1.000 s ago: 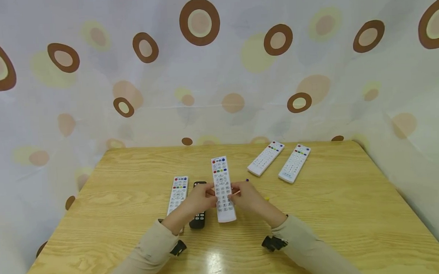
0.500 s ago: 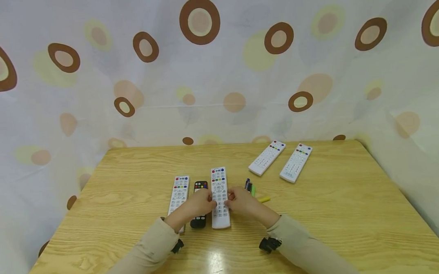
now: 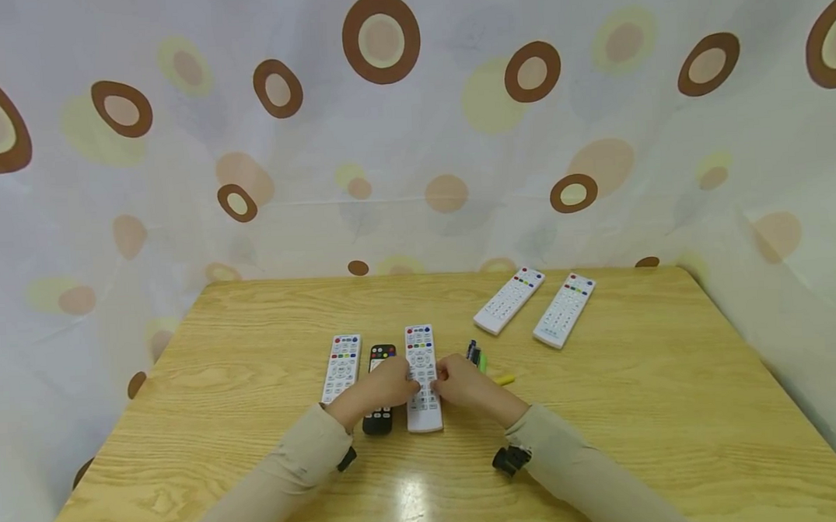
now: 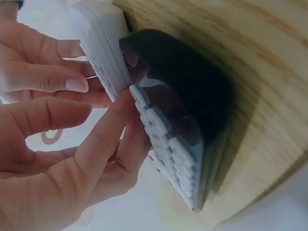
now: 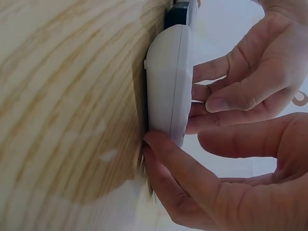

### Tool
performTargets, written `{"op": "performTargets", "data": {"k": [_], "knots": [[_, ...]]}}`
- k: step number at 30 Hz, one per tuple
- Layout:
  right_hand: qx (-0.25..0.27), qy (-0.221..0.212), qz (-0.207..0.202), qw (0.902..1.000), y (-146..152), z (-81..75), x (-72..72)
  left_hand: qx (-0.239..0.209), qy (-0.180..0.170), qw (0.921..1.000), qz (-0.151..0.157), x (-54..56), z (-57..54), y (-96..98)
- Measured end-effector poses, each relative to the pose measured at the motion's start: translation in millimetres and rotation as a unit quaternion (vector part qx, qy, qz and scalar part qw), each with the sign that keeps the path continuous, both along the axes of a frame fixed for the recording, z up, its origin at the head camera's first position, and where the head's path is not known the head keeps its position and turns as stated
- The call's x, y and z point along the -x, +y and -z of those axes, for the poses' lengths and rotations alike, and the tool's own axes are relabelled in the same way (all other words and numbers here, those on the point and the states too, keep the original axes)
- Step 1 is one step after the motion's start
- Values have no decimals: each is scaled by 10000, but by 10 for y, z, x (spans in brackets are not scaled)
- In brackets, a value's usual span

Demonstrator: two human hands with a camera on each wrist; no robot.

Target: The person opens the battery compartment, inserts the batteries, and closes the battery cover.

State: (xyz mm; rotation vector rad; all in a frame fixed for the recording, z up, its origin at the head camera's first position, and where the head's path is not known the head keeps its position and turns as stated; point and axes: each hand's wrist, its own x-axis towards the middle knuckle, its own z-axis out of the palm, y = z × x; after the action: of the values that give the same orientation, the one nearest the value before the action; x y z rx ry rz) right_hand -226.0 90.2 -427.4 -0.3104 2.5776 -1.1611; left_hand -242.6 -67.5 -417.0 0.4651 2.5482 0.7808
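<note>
My left hand (image 3: 391,383) and my right hand (image 3: 460,380) are at the two long sides of the long white plastic remote with rows of buttons (image 3: 423,370). It lies on the shiny yellow wooden bench (image 3: 641,407), between the black plastic remote with white buttons (image 3: 378,424) and the little bunch of coloured pens (image 3: 474,353). My fingers bend loosely and touch its sides, but my thumbs are up off it, so nothing is pinched. I think I'm setting it straight. I should push softly, the same from both sides, so it won't twist. My left hand is over the black remote, so I mustn't bump that.
</note>
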Motion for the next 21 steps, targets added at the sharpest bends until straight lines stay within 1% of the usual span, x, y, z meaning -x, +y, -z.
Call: {"op": "performTargets", "data": {"k": [3,7,11,18,21], "knots": [[-54,-12,-50,10000,7,-9,-2,70,-19,10000,25,-4,-14,15],[-119,50,-140,9998,22,-21,-12,149,85,9998,128,-13,-39,26],[-140,21,-190,9997,34,-19,-9,224,178,9994,200,-18,-60,38],[-10,-57,-234,9997,64,0,-11,335,243,9988,255,-17,-60,56],[-4,-63,-285,9996,86,13,-15,350,354,9982,340,-20,-69,62]]}}
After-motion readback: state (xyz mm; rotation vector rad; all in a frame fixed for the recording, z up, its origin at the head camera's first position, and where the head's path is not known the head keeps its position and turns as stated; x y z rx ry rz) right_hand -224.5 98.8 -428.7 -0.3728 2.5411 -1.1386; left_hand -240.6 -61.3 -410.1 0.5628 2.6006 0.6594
